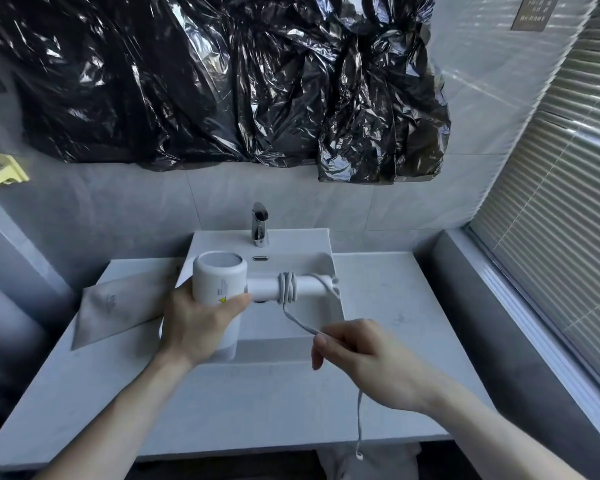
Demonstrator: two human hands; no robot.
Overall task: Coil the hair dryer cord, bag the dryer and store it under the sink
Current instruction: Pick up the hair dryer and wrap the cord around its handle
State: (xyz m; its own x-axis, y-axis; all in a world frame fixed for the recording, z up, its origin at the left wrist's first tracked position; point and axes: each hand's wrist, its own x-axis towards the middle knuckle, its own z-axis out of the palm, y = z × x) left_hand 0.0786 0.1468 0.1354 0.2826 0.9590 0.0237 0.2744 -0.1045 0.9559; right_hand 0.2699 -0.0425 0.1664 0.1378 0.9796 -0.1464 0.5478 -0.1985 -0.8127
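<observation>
**Cord half wound, dryer held over the basin**

Above the sink [321,268], the hair dryer [219,282] is held level by the left hand [196,327], whose fingers [234,303] are wrapped around the fat barrel, thumb pressed on its near side. The handle [305,287] points to the right, and a few turns of cord [287,287] are already wound round its middle. From there the cord runs down to the right hand [357,351], where it is pinched between thumb and forefinger; the remaining fingers are curled loosely. The free end hangs past the front edge of the desk [395,306].

The dryer is judged rigid, smooth and moderately light, so a full-palm hold on the barrel is suitable, though the glossy shell may slip if gripped loosely. The cord is soft and springy; turns are likely to loosen unless light tension is kept, so it is best held close to the handle. A flat grey bag [118,306] lies on the desk at the left, touching nothing held.
</observation>
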